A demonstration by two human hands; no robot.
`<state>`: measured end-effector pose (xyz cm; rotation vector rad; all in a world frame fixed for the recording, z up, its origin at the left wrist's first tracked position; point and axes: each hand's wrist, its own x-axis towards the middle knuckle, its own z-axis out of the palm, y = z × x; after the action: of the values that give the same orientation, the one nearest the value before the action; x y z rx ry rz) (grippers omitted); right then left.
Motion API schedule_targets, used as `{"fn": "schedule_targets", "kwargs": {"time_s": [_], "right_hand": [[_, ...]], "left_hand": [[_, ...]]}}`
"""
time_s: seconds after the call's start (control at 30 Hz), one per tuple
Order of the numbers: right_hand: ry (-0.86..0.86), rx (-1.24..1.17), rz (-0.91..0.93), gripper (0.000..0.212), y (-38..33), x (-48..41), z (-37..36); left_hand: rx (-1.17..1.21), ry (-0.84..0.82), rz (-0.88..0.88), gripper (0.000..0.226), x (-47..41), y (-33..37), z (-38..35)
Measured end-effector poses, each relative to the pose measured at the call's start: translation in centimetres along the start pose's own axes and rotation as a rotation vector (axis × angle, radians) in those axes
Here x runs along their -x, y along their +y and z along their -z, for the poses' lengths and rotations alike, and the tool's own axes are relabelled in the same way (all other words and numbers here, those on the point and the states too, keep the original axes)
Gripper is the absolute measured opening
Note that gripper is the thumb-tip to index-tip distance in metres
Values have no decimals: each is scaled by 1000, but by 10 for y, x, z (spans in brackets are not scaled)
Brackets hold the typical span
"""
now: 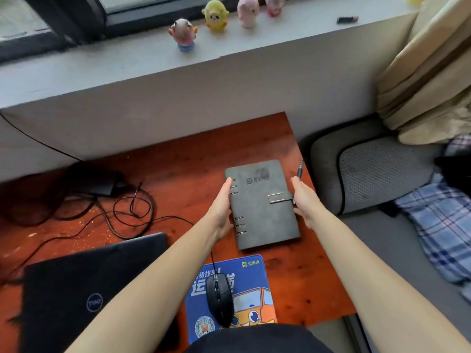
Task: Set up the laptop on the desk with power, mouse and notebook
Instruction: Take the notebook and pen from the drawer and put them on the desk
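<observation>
Hands (pixel 221 207) flanking notebook (pixel 262 203); pen (pixel 298 175) alongside.

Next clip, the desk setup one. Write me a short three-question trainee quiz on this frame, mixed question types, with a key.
1. True or false: the laptop lid is open.
2. The mouse rests on: A) the bare desk B) the blue mouse pad C) the laptop.
3. Fill in: the left hand touches the notebook along its ____ edge, while the right hand is at the clasp side, by the pen.

Key: 1 false, the lid is shut; 2 B; 3 ring-bound.
</observation>
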<state>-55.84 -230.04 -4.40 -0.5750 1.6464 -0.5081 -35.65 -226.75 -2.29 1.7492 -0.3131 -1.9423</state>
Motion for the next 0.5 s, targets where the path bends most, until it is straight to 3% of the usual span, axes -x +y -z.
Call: {"fn": "schedule_targets", "kwargs": {"time_s": [0.13, 0.27, 0.33, 0.5], "right_hand": [[8, 70, 34, 35, 14, -1, 5], [190, 241, 132, 38, 26, 6, 9], [201, 262, 153, 35, 28, 13, 2], [112, 299, 130, 34, 27, 28, -41]], "left_hand": [[57, -38, -37, 54, -1, -12, 9], [-6, 59, -61, 76, 10, -17, 21], [-212, 180, -184, 70, 15, -21, 31], [-1091, 531, -529, 66, 32, -59, 91]]}}
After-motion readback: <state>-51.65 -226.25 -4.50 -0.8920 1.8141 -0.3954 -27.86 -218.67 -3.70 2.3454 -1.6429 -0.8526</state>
